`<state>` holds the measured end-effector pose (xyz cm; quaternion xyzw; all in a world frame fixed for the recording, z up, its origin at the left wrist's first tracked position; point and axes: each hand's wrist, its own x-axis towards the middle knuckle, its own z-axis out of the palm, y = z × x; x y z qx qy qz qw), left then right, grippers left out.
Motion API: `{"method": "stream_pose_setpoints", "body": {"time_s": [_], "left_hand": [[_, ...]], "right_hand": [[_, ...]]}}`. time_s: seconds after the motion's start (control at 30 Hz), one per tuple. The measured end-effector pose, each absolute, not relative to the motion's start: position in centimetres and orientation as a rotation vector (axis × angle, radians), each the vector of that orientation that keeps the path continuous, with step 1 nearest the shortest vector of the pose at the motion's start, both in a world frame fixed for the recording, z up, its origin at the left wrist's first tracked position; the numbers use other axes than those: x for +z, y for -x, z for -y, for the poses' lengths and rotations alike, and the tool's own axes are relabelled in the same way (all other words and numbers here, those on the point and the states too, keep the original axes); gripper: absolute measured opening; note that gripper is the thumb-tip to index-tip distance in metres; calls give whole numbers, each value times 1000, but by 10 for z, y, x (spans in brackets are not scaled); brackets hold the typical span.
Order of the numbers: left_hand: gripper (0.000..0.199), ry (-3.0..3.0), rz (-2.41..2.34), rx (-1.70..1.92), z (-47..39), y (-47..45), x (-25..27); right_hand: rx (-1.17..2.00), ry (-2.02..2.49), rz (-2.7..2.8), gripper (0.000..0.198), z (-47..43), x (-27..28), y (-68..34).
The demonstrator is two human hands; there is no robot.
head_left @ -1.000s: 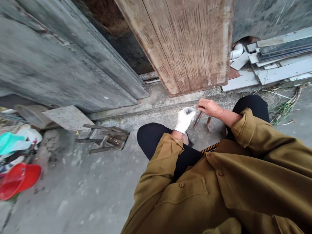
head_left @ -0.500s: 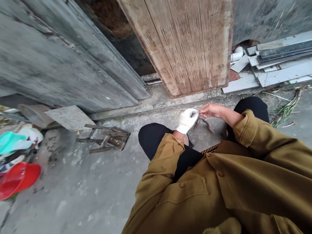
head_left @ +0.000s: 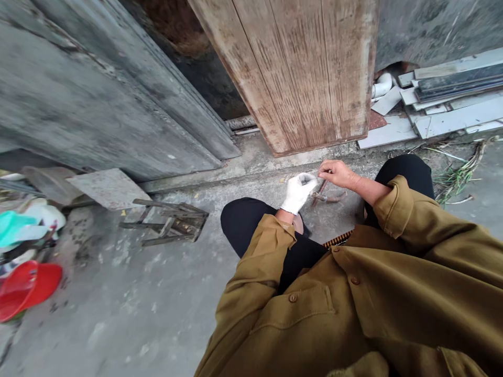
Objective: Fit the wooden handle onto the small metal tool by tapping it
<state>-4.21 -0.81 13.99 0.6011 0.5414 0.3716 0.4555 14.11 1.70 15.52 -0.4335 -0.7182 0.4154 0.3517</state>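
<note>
Watching the head cam here. Person's squatting on the concrete ground (head_left: 157,293) right in front of a worn wooden door (head_left: 302,73). Left hand (head_left: 297,192) has a white glove on, fingers curled in around smth small and grey at the fingertips, can't make out what it is tbh. Right hand (head_left: 337,173) is bare, thumb and forefinger pinched together right against the gloved fingertips, so both hands meet on that same tiny bit. Whether the right hand actually has hold of it or just touches it, can't tell.

Just below the hands a rusty pair of pliers (head_left: 328,196) lies on the ground between the knees, handles spread, nobody touching it.

What could go wrong imo:
- the small piece is held by fingertips only, over rough grey concrete. If the pinch slips it drops and prob vanishes against that surface, same colour.
- glove fabric looks thick and loose-ish, so feel on the left side is poor, easy to fumble or lose the thing w/o noticing.
- right hand has no glove, and if the bit is wire or sharp metal, a slip means a poke in the finger.
- pliers sit right under the wrists, easy to knock w/ a sleeve.

Off to the left: a small wooden stool (head_left: 168,222) tipped over, a red plastic basin (head_left: 27,288). Right: stacked tile offcuts (head_left: 444,104).
</note>
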Motion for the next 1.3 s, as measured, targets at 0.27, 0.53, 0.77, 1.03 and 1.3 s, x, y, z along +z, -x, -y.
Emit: {"method": "stream_pose_setpoints", "body": {"time_s": [0.27, 0.53, 0.77, 1.03, 1.3], "left_hand": [[11, -2305, -1162, 843, 15, 42, 144], [7, -2096, -1304, 893, 14, 41, 141], [6, -2252, -1217, 803, 13, 42, 136], [20, -1818, -1112, 769, 12, 38, 138], [44, -951, -995, 345, 11, 46, 136]], "right_hand": [[2131, 1448, 1074, 16, -18, 150, -142], [1789, 1251, 1519, 10, -19, 160, -152], [1607, 1318, 1884, 2, -23, 157, -154], [1587, 1269, 2112, 12, -25, 166, -169], [1292, 762, 2371, 22, -25, 166, -173]]}}
